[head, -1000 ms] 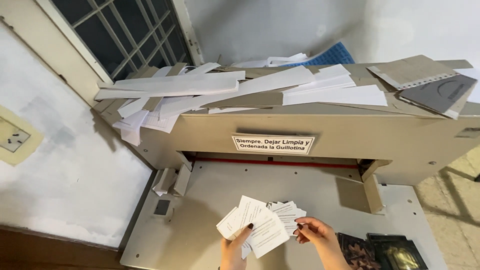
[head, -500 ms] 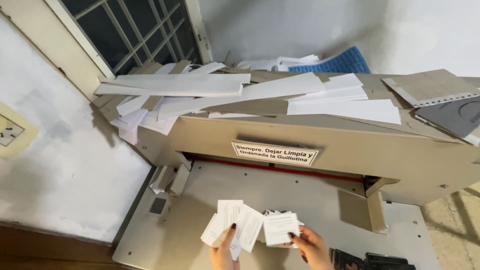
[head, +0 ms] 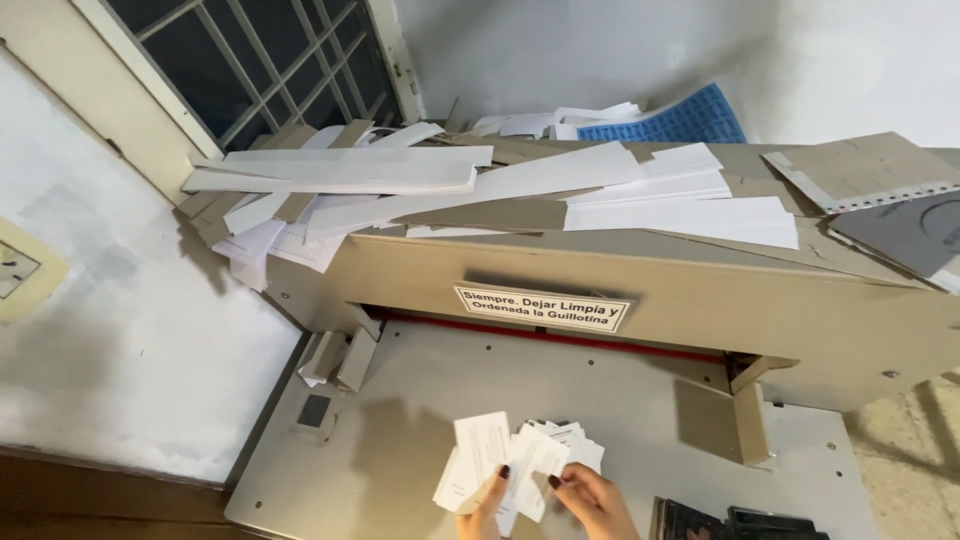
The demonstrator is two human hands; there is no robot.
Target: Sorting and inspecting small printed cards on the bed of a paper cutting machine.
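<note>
My left hand [head: 487,507] grips a fanned bunch of small white paper cards [head: 480,465] at the bottom of the view. Close beside it, my right hand [head: 590,497] pinches more cards [head: 570,443] at their lower edge. Both hands hover over the grey bed [head: 420,400] of a beige paper guillotine [head: 700,310], in front of its red-edged blade slot [head: 560,336]. The two bunches overlap in the middle.
Long white paper strips [head: 400,175], cardboard offcuts and a blue printed sheet [head: 665,122] pile on top of the machine. Grey sheets [head: 900,225] lie at the right. Dark booklets [head: 735,522] sit at the bed's lower right. A barred window [head: 260,70] and white wall stand left.
The two bunches of cards, apart half a second ago, have come together again between my hands. The view has shifted slightly, with my hands lower in the picture.
</note>
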